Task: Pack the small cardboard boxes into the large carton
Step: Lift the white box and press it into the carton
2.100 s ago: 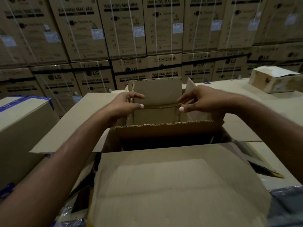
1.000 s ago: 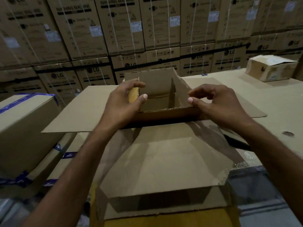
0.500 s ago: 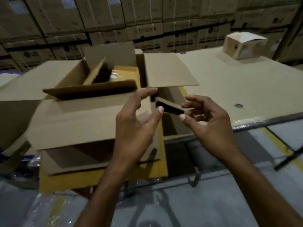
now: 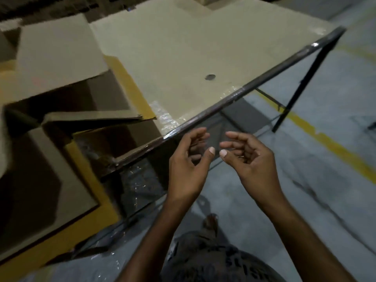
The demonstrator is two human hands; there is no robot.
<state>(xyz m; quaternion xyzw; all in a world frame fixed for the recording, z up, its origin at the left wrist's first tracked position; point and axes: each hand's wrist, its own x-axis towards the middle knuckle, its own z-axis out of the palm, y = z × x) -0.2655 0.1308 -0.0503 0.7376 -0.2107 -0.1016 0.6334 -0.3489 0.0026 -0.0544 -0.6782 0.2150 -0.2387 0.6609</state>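
The large carton (image 4: 57,58) fills the left of the view, its brown flaps spread open and blurred by motion. My left hand (image 4: 189,159) and my right hand (image 4: 248,157) hover side by side in front of the table's dark metal edge (image 4: 244,92), to the right of the carton. Both hands are empty, fingers curled loosely and apart. No small cardboard box is in view.
A cardboard sheet (image 4: 183,47) covers the table top, with a small dark hole (image 4: 210,76). A black table leg (image 4: 301,86) slants down to the grey floor, which has a yellow line (image 4: 335,147). A yellow board (image 4: 130,88) lies under the carton.
The view has swung down and to the right, away from the carton's opening. Both hands have pulled back from the carton flaps to below the table edge, empty.
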